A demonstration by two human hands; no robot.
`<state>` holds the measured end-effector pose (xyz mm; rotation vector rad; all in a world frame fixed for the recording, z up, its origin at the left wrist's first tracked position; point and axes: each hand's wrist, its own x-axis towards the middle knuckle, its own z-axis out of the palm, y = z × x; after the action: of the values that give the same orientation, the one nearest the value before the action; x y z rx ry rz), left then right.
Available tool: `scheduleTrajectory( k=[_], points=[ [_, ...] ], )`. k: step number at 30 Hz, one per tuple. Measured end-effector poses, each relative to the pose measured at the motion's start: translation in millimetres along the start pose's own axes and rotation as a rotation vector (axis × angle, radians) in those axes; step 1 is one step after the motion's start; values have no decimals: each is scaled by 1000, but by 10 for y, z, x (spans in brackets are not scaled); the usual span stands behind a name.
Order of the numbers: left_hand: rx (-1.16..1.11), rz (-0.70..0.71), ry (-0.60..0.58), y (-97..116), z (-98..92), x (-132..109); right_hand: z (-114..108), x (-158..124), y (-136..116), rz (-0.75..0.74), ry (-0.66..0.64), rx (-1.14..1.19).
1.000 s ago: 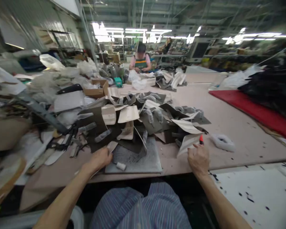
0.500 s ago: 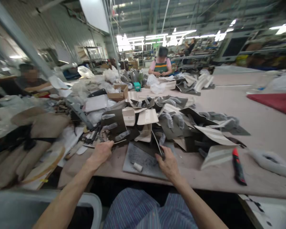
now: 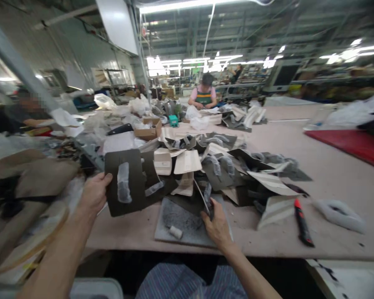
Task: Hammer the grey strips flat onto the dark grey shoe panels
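My left hand point(image 3: 93, 194) grips the left edge of a dark grey-green panel point(image 3: 139, 174), thumb on its face. The panel is raised above the table's left part, and a strap-like handle wrapped in clear plastic point(image 3: 124, 182) runs down it. My right hand point(image 3: 218, 226) is closed on a second panel point(image 3: 200, 192), seen nearly edge-on as a pale line, with a dark wrapped handle point(image 3: 207, 195) beside the fingers. Below lies a grey slab point(image 3: 162, 233) bearing a small white cylinder point(image 3: 176, 232). The right fingertips are partly hidden.
A pile of similar panels point(image 3: 188, 162) covers the middle of the table. A red and black utility knife point(image 3: 303, 224) and a white wrapped bundle point(image 3: 339, 216) lie to the right. Beige pieces point(image 3: 50, 176) are heaped at the left. Across the table sits a co-worker point(image 3: 204, 95).
My left hand has moved left with its panel, which now faces me instead of showing only its edge. My right hand keeps its hold almost in place. The view has shifted slightly.
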<state>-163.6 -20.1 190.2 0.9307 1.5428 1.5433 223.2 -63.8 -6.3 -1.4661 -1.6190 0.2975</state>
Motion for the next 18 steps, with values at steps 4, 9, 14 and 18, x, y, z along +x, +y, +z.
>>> scheduleTrajectory(
  k=[4, 9, 14, 18],
  points=[
    [64, -203, -311, -532, 436, -232, -190, -10, -123, -19, 42, -154],
    [415, -141, -659, -902, 936, -318, -701, -114, -136, -59, 184, -309],
    [536, 76, -1075, -901, 1580, -304, -1218, -186, 409, 246, 481, -423],
    [612, 251, -1192, -1002, 2127, -261, -1374, -80, 910, 512, 330, -429]
  ],
)
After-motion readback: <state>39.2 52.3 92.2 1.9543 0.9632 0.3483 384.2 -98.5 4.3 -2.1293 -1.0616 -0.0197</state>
